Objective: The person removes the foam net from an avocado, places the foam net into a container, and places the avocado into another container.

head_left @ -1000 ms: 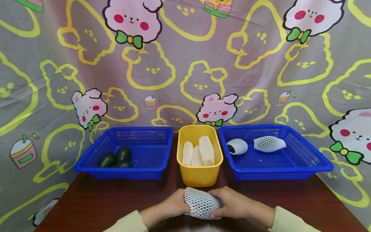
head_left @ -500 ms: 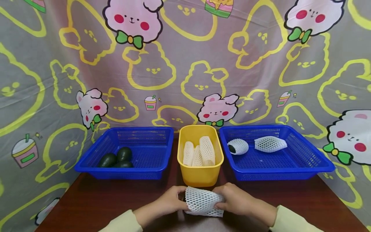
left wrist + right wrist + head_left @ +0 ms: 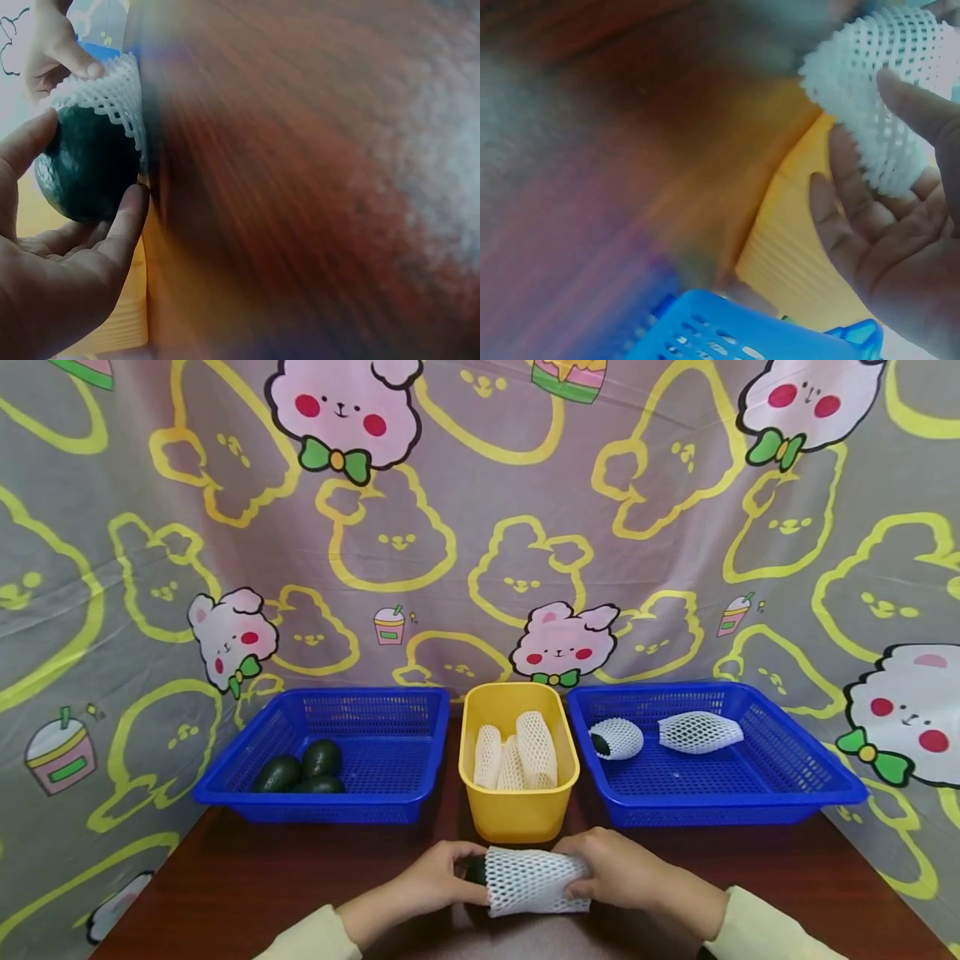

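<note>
In front of the yellow bin, both hands are on a dark green avocado (image 3: 476,870) partly inside a white foam net sleeve (image 3: 528,882). My left hand (image 3: 442,878) grips the avocado's bare end, thumb and fingers round it; the left wrist view shows this rounded end of the avocado (image 3: 82,165) protruding from the net. At the other end my right hand (image 3: 618,870) holds the sleeve between thumb and fingers. The right wrist view shows the sleeve's loose, toothed edge (image 3: 877,161) lying by the palm. The avocado's far end is hidden in the net.
The yellow bin (image 3: 517,814) holds several foam net sleeves (image 3: 536,752). A blue basket (image 3: 390,797) at left contains several bare avocados (image 3: 321,758). In the right blue basket (image 3: 720,799) lie two netted avocados (image 3: 699,732). A patterned curtain (image 3: 465,485) hangs behind the brown table (image 3: 225,893).
The avocado's left end, covered by net and hand a second ago, now shows bare. The sleeve and right hand have shifted slightly right, while the left hand has moved slightly left.
</note>
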Tool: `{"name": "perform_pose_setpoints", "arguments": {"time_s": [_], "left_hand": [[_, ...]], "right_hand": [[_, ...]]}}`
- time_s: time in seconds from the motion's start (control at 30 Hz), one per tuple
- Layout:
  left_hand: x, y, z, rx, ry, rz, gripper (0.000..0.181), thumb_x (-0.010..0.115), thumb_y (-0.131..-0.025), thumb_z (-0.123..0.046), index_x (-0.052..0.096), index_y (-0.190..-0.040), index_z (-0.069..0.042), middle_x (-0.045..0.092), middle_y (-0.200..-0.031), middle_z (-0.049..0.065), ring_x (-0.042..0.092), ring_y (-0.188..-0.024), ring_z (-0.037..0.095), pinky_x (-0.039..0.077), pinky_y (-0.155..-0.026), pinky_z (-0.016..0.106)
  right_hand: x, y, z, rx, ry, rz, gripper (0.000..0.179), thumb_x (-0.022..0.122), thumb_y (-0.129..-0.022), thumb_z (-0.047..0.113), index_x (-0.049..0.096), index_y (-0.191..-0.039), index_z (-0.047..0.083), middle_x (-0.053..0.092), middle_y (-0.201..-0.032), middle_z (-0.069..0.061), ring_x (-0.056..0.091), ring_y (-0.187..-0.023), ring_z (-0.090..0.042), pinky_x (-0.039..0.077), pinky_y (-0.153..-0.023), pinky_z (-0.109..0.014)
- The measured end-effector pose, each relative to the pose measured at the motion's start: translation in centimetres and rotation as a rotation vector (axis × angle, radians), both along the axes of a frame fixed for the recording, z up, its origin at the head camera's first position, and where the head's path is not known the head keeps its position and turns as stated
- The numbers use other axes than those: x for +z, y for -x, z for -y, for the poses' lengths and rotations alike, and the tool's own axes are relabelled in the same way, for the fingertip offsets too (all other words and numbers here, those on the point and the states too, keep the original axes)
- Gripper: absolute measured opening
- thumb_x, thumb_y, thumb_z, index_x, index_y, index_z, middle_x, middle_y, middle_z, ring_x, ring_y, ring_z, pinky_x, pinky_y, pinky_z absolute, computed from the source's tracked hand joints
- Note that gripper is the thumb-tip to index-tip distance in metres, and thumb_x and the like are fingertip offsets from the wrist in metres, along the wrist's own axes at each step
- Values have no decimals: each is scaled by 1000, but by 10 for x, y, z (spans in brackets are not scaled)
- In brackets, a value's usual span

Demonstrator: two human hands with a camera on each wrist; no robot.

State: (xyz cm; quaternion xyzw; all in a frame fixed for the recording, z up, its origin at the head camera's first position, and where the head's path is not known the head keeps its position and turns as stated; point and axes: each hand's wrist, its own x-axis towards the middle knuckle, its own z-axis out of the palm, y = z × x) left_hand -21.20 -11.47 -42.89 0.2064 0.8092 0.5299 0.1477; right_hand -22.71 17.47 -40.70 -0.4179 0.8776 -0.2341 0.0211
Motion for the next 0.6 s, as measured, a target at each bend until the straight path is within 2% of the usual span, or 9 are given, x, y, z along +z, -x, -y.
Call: {"name": "perform_pose_setpoints", "arguments": {"time_s": [0.1, 0.23, 0.3, 0.43, 0.6], "left_hand": [[-1, 0, 0, 3, -2, 20, 53, 81, -71, -8, 62, -119, 6, 66, -97, 5, 60, -80, 15, 49, -57, 25], [-3, 1, -1, 5, 4, 20, 54, 81, -71, -8, 62, -119, 5, 66, -98, 4, 60, -82, 16, 50, -60, 25], [-4, 1, -1, 4, 9, 13, 54, 81, -71, -8, 62, -119, 5, 66, -99, 4, 60, -85, 16, 50, -64, 25], [-6, 2, -1, 2, 25, -15, 53, 82, -70, -10, 63, -118, 4, 67, -99, 4, 60, -87, 16, 50, -70, 25], [-5, 2, -1, 4, 79, -67, 53, 83, -69, -14, 65, -116, 2, 66, -98, 2, 58, -88, 14, 49, -76, 26]], "right_hand": [[6, 1, 3, -32, -62, 3, 47, 83, -75, 34, 67, -112, 10, 65, -104, 9, 59, -91, -5, 50, -81, -31], [12, 1, 8, -45, -81, 35, 59, 81, -75, 45, 65, -117, 6, 65, -109, 4, 58, -97, -8, 50, -86, -35], [13, 0, 11, -30, -65, 38, 54, 81, -77, 43, 67, -115, 7, 65, -107, 7, 58, -93, -5, 50, -84, -32], [11, -2, 19, 4, -23, 22, 33, 81, -79, 30, 70, -103, 12, 64, -93, 16, 56, -80, 1, 50, -73, -24], [6, -2, 25, -8, 2, -4, 17, 83, -77, 22, 71, -87, 17, 60, -79, 19, 53, -68, 3, 46, -62, -19]]}}
